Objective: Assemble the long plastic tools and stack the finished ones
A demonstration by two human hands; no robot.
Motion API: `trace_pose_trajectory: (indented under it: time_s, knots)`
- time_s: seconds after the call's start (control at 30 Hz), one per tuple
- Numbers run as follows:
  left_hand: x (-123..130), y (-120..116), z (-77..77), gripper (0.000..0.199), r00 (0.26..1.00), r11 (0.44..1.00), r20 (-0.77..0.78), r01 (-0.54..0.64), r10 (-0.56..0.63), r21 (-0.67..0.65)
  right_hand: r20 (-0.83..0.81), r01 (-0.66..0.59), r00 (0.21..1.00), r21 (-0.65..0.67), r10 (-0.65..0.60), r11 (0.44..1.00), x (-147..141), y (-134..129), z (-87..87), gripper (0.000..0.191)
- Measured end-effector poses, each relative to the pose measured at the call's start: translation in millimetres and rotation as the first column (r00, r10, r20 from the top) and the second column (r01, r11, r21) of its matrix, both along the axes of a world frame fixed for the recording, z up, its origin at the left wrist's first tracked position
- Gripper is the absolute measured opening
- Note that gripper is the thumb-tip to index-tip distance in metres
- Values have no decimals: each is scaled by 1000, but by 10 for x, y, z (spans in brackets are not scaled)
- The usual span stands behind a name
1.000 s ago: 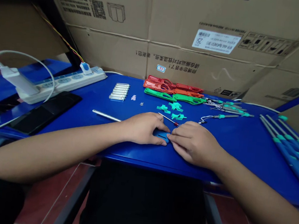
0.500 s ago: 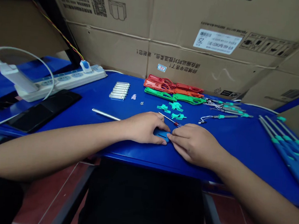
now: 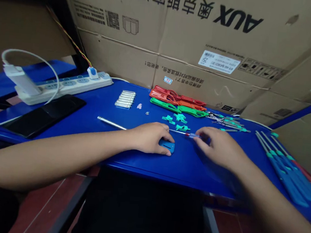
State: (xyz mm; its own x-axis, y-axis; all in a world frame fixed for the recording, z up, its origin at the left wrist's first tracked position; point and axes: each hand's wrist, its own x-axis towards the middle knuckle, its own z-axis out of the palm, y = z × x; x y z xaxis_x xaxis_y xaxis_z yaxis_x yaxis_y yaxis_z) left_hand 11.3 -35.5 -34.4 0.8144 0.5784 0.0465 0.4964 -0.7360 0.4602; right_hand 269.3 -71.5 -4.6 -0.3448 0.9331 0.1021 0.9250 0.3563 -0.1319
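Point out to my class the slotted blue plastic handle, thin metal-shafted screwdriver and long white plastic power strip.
Blue plastic handle point(image 3: 169, 145): head view, slotted end.
Screwdriver point(image 3: 187, 134): head view, red collar.
Power strip point(image 3: 70, 83): head view, socketed top face.

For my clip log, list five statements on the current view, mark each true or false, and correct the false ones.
1. The left hand grips a blue piece. True.
2. The right hand is on the phone. False: its fingertips are at the handle of a screwdriver.
3. Just one loose teal piece lies beyond the screwdriver. False: three teal pieces do.
4. A plug with a white cable stands in the power strip. True.
5. The large AUX lettering reads upright. False: it is upside down.
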Motion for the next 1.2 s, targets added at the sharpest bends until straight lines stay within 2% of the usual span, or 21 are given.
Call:
trace_pose_trajectory:
  time_s: [0.07,0.17,0.23,0.3,0.53,0.97,1.07,1.2]
  knots:
    - [-4,7,-9,45,1000,1000,4,4,-4,-1,-86,-7,996,48,11,999,75,-22,204,22]
    - [-8,20,-27,46,1000,1000,15,13,-13,-1,-160,-167,968,156,192,974,110,-56,500,22]
    - [-10,27,-38,46,1000,1000,22,16,-16,1,-136,-281,940,206,312,937,58,-79,627,21]
    - [-10,30,-42,46,999,1000,29,19,-19,1,-122,-346,918,215,376,913,-27,-93,685,20]
    - [-1,30,-39,46,999,1000,34,21,-21,12,-105,-440,880,193,464,877,-184,-63,681,20]
    - [-4,28,-51,47,1000,1000,28,10,-10,5,-69,-470,868,200,491,859,-170,-62,706,21]
    - [-2,30,-52,47,1000,1000,28,4,-4,-1,-61,-535,830,195,555,822,-171,-79,716,23]
    - [-1,29,-50,47,999,1000,37,15,-14,-13,-34,-682,710,213,703,699,-172,-130,712,33]
